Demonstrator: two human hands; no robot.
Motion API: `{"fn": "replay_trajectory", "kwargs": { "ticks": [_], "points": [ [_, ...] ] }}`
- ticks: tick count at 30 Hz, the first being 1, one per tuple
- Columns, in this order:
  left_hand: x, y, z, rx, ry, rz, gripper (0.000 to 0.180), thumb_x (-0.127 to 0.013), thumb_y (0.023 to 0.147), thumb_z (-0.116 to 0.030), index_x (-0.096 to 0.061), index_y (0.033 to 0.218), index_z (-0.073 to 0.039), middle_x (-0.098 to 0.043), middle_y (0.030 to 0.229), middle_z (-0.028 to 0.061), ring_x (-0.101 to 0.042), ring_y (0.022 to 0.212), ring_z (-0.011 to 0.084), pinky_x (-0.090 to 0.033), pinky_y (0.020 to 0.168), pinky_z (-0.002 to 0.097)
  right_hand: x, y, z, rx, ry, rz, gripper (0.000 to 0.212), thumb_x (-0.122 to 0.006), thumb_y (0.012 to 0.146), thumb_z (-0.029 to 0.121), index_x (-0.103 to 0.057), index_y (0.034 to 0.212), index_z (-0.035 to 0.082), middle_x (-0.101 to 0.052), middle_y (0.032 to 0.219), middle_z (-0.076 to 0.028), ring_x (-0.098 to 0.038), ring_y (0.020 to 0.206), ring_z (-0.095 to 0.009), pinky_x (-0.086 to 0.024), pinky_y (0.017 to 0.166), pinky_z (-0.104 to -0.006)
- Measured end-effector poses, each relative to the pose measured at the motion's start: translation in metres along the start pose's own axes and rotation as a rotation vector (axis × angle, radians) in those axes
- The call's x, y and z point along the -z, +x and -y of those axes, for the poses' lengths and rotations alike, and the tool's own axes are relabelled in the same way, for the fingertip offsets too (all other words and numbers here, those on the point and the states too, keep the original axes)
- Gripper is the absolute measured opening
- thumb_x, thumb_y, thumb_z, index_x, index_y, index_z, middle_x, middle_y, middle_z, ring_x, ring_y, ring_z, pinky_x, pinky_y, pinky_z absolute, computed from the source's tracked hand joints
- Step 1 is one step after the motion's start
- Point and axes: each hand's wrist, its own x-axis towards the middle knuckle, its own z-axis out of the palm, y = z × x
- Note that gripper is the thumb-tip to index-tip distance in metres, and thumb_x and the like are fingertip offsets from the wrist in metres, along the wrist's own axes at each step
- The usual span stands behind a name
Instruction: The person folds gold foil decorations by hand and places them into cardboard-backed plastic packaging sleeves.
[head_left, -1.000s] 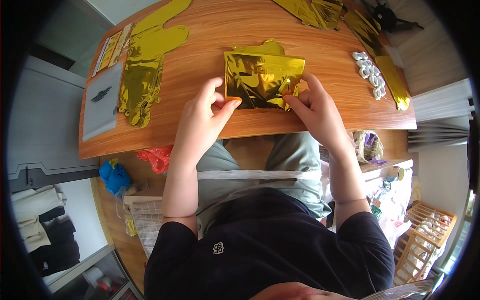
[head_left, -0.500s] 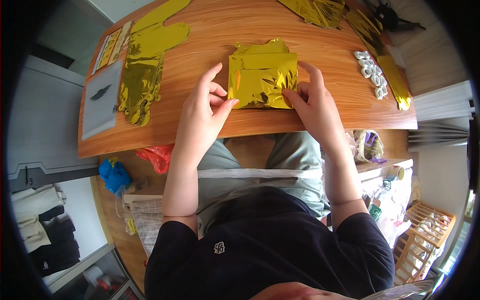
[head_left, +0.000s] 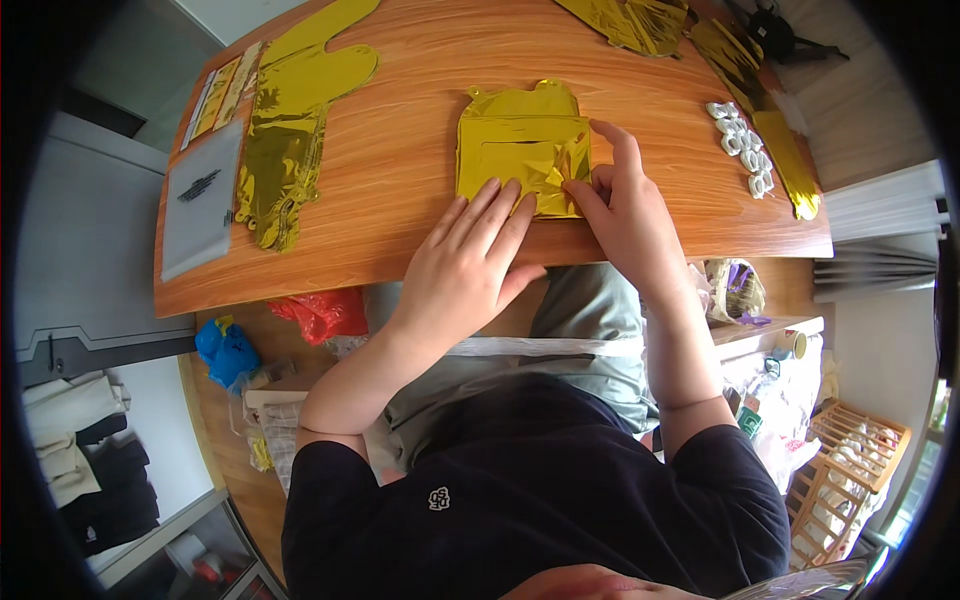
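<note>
A gold foil balloon (head_left: 500, 128), folded flat into a rough square, lies on the wooden table in front of me. My left hand (head_left: 462, 262) rests on its near left part, fingers stretched out flat and thumb off to the side. At the right edge, my right hand (head_left: 625, 205) grips the foil, thumb on top and the lower fingers curled against the side. Its index finger points along that edge. Creases gather by the right thumb. Small tabs of foil stick out at the far end.
Unfolded gold foil balloons (head_left: 290, 110) lie on the left of the wooden table (head_left: 420, 60), beside a clear plastic bag (head_left: 200, 220) with dark thin pieces on it. White ribbon rolls (head_left: 740, 140) and a gold foil strip (head_left: 785, 160) lie right; more foil (head_left: 640, 25) lies far.
My left hand has moved right from the balloon's left edge and now lies flat on its near part. The foil's top looks smoother on the left. My right hand has barely moved.
</note>
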Motion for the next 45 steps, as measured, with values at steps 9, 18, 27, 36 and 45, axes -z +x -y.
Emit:
{"fn": "replay_trajectory", "kwargs": {
  "ticks": [9, 18, 27, 36, 45],
  "points": [
    [-0.006, -0.002, 0.003, -0.018, 0.031, 0.033, 0.078, -0.072, 0.087, -0.052, -0.052, 0.147, -0.005, -0.056, 0.146, 0.0168, -0.051, 0.140, 0.0325, -0.045, 0.112, 0.0496, -0.008, -0.015, -0.004, 0.367, -0.135, -0.401, 0.045, -0.072, 0.091, 0.005, -0.058, 0.134, 0.003, -0.068, 0.100, -0.014, -0.066, 0.086, -0.027, -0.051, 0.078, -0.0350],
    [-0.005, -0.001, 0.002, -0.051, 0.104, 0.052, 0.084, -0.070, 0.082, -0.062, -0.051, 0.153, -0.022, -0.052, 0.151, 0.0180, -0.051, 0.139, 0.0331, -0.047, 0.110, 0.0493, -0.004, -0.060, -0.033, 0.601, -0.390, -0.129, 0.033, -0.076, 0.086, 0.008, -0.072, 0.119, 0.003, -0.070, 0.120, -0.011, -0.068, 0.113, -0.031, -0.053, 0.100, -0.0452],
    [-0.007, -0.002, 0.003, -0.051, 0.116, 0.031, 0.089, -0.073, 0.076, -0.065, -0.052, 0.151, -0.019, -0.055, 0.147, 0.0188, -0.053, 0.137, 0.0336, -0.048, 0.109, 0.0486, 0.017, -0.026, -0.006, 0.574, -0.279, 0.019, 0.027, -0.072, 0.088, 0.004, -0.072, 0.115, 0.003, -0.070, 0.116, -0.015, -0.067, 0.113, -0.034, -0.053, 0.102, -0.0471],
    [-0.002, -0.003, 0.005, -0.016, -0.155, -0.046, 0.065, -0.080, 0.085, -0.043, -0.048, 0.127, -0.006, -0.054, 0.145, 0.0248, -0.052, 0.138, 0.0408, -0.047, 0.109, 0.0541, -0.008, 0.061, -0.019, 0.710, -0.518, 0.405, 0.068, -0.051, 0.104, 0.052, -0.042, 0.156, 0.009, -0.041, 0.162, -0.012, -0.032, 0.153, -0.035, -0.023, 0.125, -0.0537],
    [0.035, -0.030, 0.028, -0.053, -0.087, 0.093, 0.044, -0.077, 0.091, -0.030, -0.049, 0.113, -0.004, -0.053, 0.146, 0.0263, -0.052, 0.138, 0.0406, -0.044, 0.113, 0.0532, -0.008, 0.062, -0.022, 0.714, -0.620, 0.405, 0.096, -0.053, 0.091, 0.075, -0.033, 0.161, 0.014, -0.031, 0.168, -0.011, -0.021, 0.156, -0.040, -0.017, 0.127, -0.0538]
  ]
}}
